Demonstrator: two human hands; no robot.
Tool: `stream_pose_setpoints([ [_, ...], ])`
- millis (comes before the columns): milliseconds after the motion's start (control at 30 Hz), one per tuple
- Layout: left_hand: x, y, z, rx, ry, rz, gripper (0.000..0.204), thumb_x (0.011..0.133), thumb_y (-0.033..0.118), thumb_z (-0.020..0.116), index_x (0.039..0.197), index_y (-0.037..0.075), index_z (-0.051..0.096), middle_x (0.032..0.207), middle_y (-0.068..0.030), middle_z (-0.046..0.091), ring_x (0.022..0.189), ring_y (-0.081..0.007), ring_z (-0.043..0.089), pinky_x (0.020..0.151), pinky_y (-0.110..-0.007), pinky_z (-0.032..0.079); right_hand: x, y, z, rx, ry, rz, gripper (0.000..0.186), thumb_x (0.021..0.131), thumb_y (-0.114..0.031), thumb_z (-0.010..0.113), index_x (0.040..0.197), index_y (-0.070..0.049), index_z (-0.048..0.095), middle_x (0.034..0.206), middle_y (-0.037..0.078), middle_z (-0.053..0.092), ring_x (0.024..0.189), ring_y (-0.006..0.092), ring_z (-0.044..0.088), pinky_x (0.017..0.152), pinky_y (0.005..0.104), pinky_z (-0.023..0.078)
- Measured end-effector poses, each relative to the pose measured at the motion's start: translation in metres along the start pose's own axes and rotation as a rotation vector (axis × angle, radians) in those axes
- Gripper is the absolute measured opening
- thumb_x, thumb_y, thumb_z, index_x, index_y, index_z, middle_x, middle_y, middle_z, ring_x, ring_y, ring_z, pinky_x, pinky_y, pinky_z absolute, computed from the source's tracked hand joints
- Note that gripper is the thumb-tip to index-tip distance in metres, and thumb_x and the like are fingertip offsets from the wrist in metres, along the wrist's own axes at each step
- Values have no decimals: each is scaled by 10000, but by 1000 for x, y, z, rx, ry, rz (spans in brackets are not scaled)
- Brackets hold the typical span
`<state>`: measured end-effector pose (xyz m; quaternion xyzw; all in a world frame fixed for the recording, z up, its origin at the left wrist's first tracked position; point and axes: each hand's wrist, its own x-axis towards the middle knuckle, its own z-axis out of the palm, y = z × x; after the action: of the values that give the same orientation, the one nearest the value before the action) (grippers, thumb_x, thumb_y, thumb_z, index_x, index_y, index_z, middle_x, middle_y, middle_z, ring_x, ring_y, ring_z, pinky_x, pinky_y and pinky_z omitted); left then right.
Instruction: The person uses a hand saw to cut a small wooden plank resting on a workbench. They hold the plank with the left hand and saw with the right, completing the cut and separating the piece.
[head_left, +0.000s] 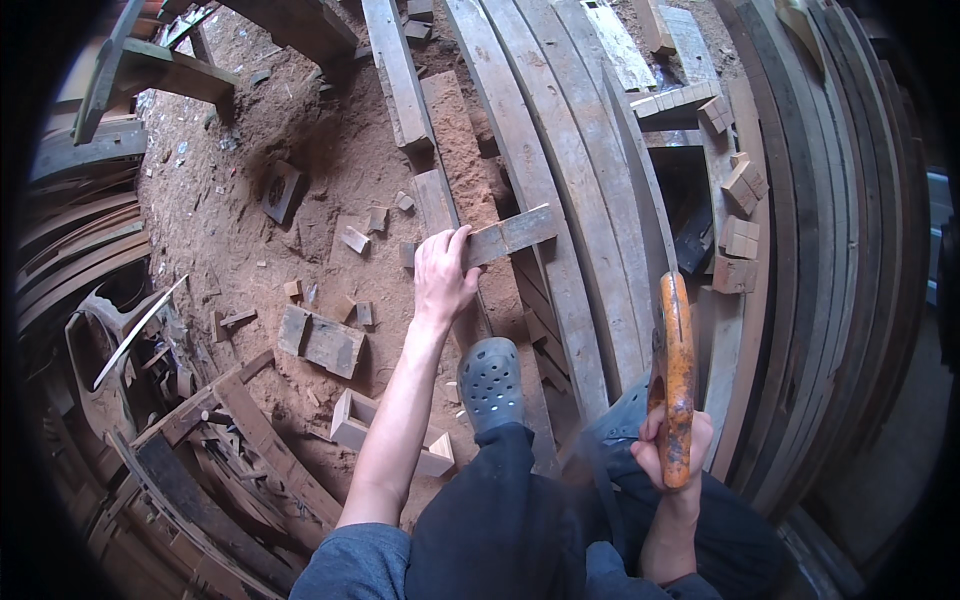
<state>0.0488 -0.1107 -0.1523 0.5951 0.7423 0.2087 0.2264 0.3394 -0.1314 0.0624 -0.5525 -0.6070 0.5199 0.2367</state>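
My left hand [443, 275] grips a short grey wooden board [515, 232], thumb on the near side and fingers over the top. The board lies crosswise over a long narrow plank [435, 200], and its right end reaches a longer beam [535, 175]. A thin dark line crosses it right of my fingers. My right hand [677, 447] is closed around the worn orange handle [678, 370] of a handsaw. Seen nearly edge-on, the saw blade [650, 190] points away from me, off to the right of the board. My left foot, in a grey clog [490, 380], rests beside the plank.
Long beams run away from me on the right, with several small wood blocks [738, 238] on them. Sawdust and offcuts cover the ground at left, including a flat board piece [322, 340] and a small wooden box frame [365, 425]. Stacked lumber [80, 240] lines the left edge.
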Motion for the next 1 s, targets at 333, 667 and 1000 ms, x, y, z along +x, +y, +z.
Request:
stream_pose_setpoints([
  [333, 7, -1, -2, -38, 112, 36, 571, 718, 310, 748, 1186, 58, 541, 1150, -135, 528, 1125, -297, 473, 987, -417, 355, 1, 0, 1, -7, -14, -14, 129, 561, -35, 638, 631, -16, 531, 528, 40, 537, 450, 134, 547, 453, 248, 426],
  [667, 52, 5, 26, -33, 510, -723, 644, 871, 481, 540, 1256, -24, 435, 1286, -209, 416, 1214, -347, 370, 1051, -461, 270, 0, -5, 8, -10, 5, 17, 131, 566, -29, 650, 652, -10, 552, 554, 39, 537, 475, 133, 559, 472, 246, 439],
  [1000, 40, 4, 62, 11, 471, -771, 753, 882, 530, 480, 1368, -22, 319, 1375, -247, 365, 1300, -359, 324, 1081, -464, 239, -3, -5, 10, -45, -61, 58, 177, 596, -61, 683, 661, -18, 525, 583, 30, 541, 522, 108, 557, 495, 230, 440],
])
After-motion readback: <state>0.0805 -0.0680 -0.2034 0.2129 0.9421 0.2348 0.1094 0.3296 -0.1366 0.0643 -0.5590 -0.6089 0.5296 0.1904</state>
